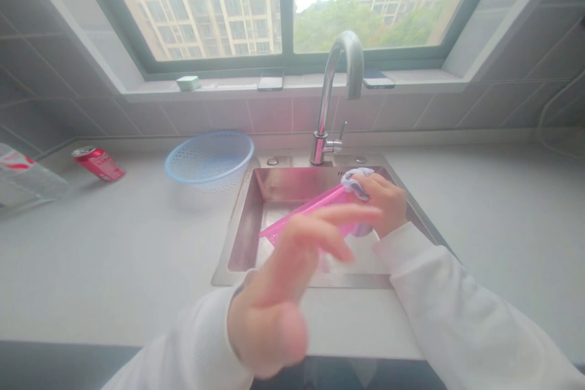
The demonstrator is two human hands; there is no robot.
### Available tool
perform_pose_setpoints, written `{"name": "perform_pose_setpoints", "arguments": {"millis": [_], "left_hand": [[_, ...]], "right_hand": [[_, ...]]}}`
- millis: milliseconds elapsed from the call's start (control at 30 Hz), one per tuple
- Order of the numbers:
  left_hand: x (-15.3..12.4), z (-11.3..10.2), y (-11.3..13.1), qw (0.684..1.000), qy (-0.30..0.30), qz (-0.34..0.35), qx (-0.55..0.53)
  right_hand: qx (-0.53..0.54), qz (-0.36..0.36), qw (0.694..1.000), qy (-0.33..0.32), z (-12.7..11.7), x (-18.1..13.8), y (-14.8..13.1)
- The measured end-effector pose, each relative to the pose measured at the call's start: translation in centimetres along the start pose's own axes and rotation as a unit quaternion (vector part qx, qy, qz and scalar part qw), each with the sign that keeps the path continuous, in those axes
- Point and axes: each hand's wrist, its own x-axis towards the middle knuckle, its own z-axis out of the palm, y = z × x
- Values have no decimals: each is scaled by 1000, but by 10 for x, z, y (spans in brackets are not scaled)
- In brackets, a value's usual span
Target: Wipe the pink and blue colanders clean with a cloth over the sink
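A pink plastic basket (315,203) is tilted over the sink (278,280), its rim sloping up to the right. My right hand (384,202) is closed at the raised end of that rim, with a crumpled white and dark cloth (357,180) pressed between fingers and rim. Close to the camera, my left hand (283,292) is raised with its fingers stretched out and nothing in them. It is blurred and covers part of the basket and sink, apparently without touching either.
A chrome faucet (325,103) arches over the back of the sink. Left of it on the counter (137,256) stand a blue basket (210,173), a tilted red can (101,163) and a clear bottle (34,180). Phones (270,80) and a small green block (188,83) lie on the sill.
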Motion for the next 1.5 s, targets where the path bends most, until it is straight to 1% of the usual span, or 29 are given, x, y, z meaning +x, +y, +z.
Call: {"name": "perform_pose_setpoints", "arguments": {"millis": [33, 67, 100, 133, 200, 233, 267, 300, 333, 433, 500, 600, 667, 733, 833, 900, 1000, 1067, 1133, 1200, 1267, 1333, 1400, 1433, 1500], "left_hand": [[13, -4, -12, 999, 45, -6, 3], [24, -6, -25, 996, 83, -28, 22], [33, -6, -38, 992, 102, -55, 52], [40, -5, -50, 987, 95, -100, 84], [47, 1, -69, 965, 18, -222, 140], [47, 4, -76, 956, -16, -242, 165], [47, 6, -81, 952, -47, -242, 182], [45, 6, -84, 950, -65, -232, 198], [43, 6, -87, 951, -71, -215, 211], [36, -4, -96, 959, -50, -179, 213], [32, -13, -105, 973, -36, -161, 164], [31, -24, -121, 984, -38, -151, 82], [32, -26, -131, 984, -55, -167, 34], [34, -22, -135, 980, -60, -190, 7], [35, -12, -133, 977, -42, -207, 27], [36, -6, -127, 970, -44, -220, 96], [38, -1, -117, 940, -45, -246, 231], [39, 0, -112, 930, -35, -246, 272], [39, 1, -111, 934, -25, -234, 269], [37, -1, -114, 945, -5, -217, 245], [35, -6, -120, 958, 33, -193, 208], [33, -13, -127, 970, 54, -172, 162], [33, -18, -133, 977, 45, -170, 124], [33, -19, -135, 978, 33, -175, 112], [35, -16, -136, 977, 10, -190, 98]], "right_hand": [[-6, -8, 1000, 11, 0, 0, -1], [-13, -18, 999, 23, -1, 1, -3], [-20, -29, 999, 36, -1, 2, -5], [-25, -42, 998, 48, -2, 3, -8], [-30, -69, 995, 63, -4, 4, -13], [-28, -83, 994, 67, -5, 5, -16], [-24, -94, 993, 69, -5, 5, -18], [-17, -100, 993, 67, -6, 5, -19], [-8, -101, 993, 60, -6, 5, -20], [14, -67, 997, 29, -3, 3, -16], [20, -28, 999, 7, 1, 0, -12], [17, 18, 1000, -12, 4, -3, -5], [0, 34, 999, -24, 5, -3, -4], [-24, 31, 998, -40, 3, -2, -8], [-52, -9, 997, -59, 0, 0, -17], [-64, -30, 995, -65, -2, 1, -24], [-64, -38, 994, -75, -1, 1, -32], [-57, -42, 994, -83, 1, -1, -35], [-45, -44, 994, -90, 5, -2, -34], [-32, -27, 995, -95, 8, -2, -29], [-23, 18, 996, -85, 10, -2, -22], [-20, 68, 995, -70, 10, -1, -13], [-22, 92, 993, -65, 9, -1, -8], [-25, 91, 993, -67, 8, -2, -8], [-36, 64, 994, -77, 7, -2, -12]]}}
